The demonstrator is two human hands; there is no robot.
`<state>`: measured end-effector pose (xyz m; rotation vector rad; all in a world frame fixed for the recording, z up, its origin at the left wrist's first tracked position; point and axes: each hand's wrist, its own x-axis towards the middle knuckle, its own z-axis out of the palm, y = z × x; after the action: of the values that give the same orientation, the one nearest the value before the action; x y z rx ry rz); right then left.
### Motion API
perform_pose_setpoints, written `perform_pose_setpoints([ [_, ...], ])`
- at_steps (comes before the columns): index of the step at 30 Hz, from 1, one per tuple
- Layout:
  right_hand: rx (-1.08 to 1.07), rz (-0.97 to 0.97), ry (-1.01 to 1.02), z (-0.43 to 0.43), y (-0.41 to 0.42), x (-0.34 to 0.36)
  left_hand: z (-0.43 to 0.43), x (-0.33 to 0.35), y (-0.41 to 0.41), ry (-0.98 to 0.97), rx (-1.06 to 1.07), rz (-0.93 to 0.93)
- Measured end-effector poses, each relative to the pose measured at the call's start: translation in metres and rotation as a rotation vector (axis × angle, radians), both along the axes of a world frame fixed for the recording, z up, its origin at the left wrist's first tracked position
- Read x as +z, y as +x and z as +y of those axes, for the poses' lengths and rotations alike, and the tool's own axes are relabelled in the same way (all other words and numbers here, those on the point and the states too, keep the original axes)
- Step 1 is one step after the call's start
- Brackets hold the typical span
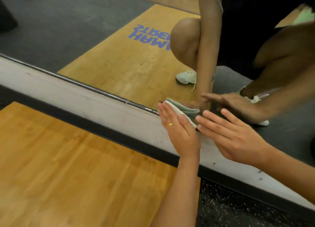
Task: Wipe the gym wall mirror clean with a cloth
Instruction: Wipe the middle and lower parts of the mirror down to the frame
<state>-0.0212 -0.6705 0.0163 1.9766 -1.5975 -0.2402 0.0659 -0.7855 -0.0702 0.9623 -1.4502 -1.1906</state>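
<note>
Grey-green cloth (pixel 183 110), soft and folded into thick layers, pinned flat against the mirror (pixel 119 56) under the left grip (pixel 177 129); fingers straight, pressing rather than clenched; thin gold ring (pixel 170 124) on one. Right grip (pixel 235 138) just beside, released, fingers spread, holding nothing; touching the glass or not, cannot tell. Cloth at the mirror's lowest edge, beyond the left grip's fingertips, at the join of glass and a dull, scuffed pale strip (pixel 68 97). Judged well along: lowest band in hand; glass beyond the grips smooth, reflecting clearly, no obvious streaks, fine marks possibly lost to blur. Likely left: the bottom edge either side of the grips. Nearer than the grips, glossy wood floor (pixel 68 158) and speckled black rubber (pixel 238 206).
</note>
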Motion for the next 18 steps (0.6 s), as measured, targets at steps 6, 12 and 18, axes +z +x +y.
perform_pose_setpoints([
  [6, -0.07, 0.185, -0.108, -0.009, -0.005, -0.02, -0.03, -0.009, 0.018, -0.162, -0.082, -0.152],
  [12, -0.097, 0.123, -0.064, -0.013, 0.003, -0.017, -0.042, -0.008, 0.023, -0.177, -0.042, -0.208],
  [18, -0.147, 0.054, -0.105, -0.029, 0.012, -0.015, -0.09, 0.014, 0.02, -0.158, 0.141, -0.012],
])
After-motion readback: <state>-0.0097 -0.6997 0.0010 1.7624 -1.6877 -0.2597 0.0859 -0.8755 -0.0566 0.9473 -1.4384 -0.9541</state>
